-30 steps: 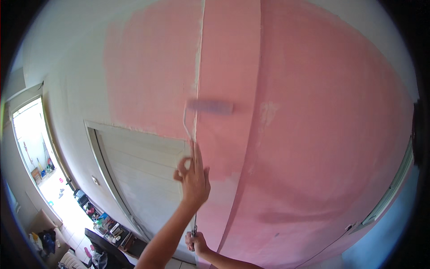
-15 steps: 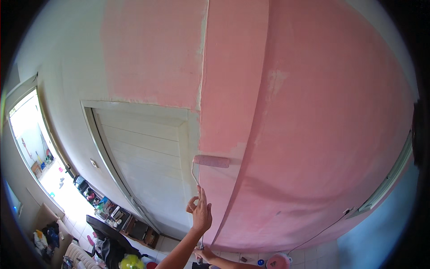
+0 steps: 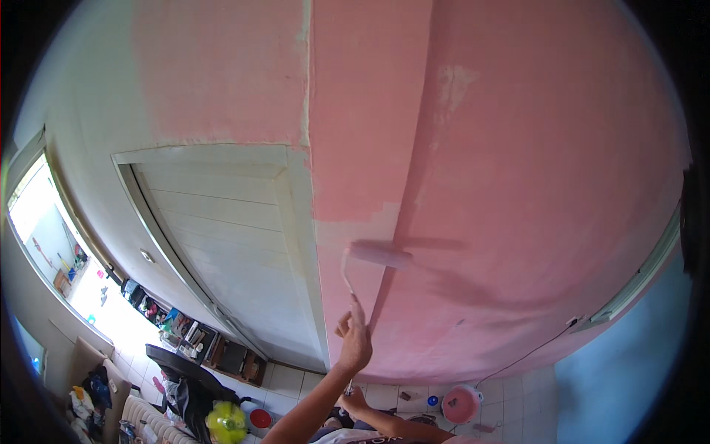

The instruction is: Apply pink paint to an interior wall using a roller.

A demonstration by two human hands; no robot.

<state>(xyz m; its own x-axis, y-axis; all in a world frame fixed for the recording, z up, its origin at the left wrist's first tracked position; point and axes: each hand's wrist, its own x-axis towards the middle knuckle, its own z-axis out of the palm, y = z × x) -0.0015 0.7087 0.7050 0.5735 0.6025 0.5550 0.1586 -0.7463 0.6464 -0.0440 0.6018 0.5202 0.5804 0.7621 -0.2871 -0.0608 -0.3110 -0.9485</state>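
A paint roller (image 3: 381,254) with a pinkish, motion-blurred sleeve is in front of the pink pillar strip (image 3: 366,148) and overlaps its right edge. Whether the sleeve touches the wall I cannot tell. My left hand (image 3: 355,344) grips the roller's shaft just under the bent wire frame (image 3: 347,277), its index finger stretched upward along it. Lower down, my right hand (image 3: 355,403) is closed round the handle, partly hidden by my left forearm. Around the sleeve, the pillar's lower part looks paler than the deeper pink above.
Left of the pillar stands a white door (image 3: 222,222). On the tiled floor are a pink paint bucket (image 3: 461,405), a blue round object (image 3: 433,400) and a red bowl (image 3: 259,419). A black chair (image 3: 188,377) and a cluttered low shelf (image 3: 200,344) stand at the lower left.
The roller has shifted right, from the pillar's left side across to its right edge, and its sleeve tilts more. Both hands moved along with it. My view has shifted, showing more floor.
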